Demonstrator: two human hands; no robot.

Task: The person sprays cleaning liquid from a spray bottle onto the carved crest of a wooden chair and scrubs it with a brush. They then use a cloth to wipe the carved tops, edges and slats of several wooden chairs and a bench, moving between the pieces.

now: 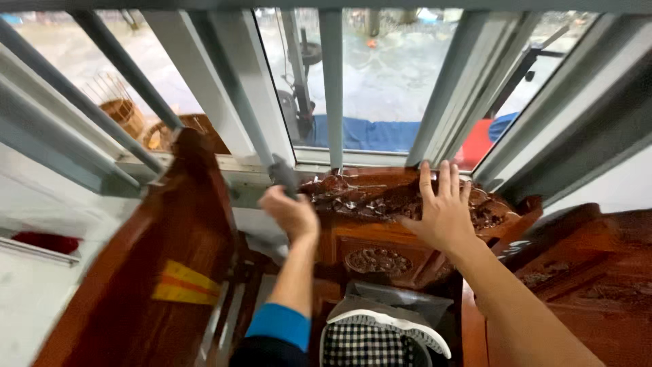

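A: Landmark is the carved wooden chair back (407,204), dark red-brown, glossy carved top rail, sitting just below the window sill (231,170). What do we have for labels?

B: One marking only. Left of the chair back we see a reddish wooden panel (170,265) leaning up towards the window, and on it a striped patch (185,283), yellow with an orange band, roughly a slanted rectangle. No text we can make out. No packages in view.

A: Left hand?

B: Our left hand (291,212) is just left of the chair back's top rail, clenched into a fist around a grey handle-like object (283,175). That object sticks up out of the fist towards the sill and the grey window bars (332,81). It is blurred, so we cannot tell what it is or whether it touches the sill. Blue cuff (278,325) on that arm, below and left of the chair back.

A: Right hand?

B: Our right hand (443,207) lies flat on the chair back's top rail, right part, palm down, fingers spread and pointing to the window. Released, grasping nothing, just resting on the carving.

A: Anything else close?

B: Directly below the chair back, a shoe (380,333) with black-and-white check fabric and a white sole edge. Right of the chair back, more carved wooden furniture (591,272), same colour.
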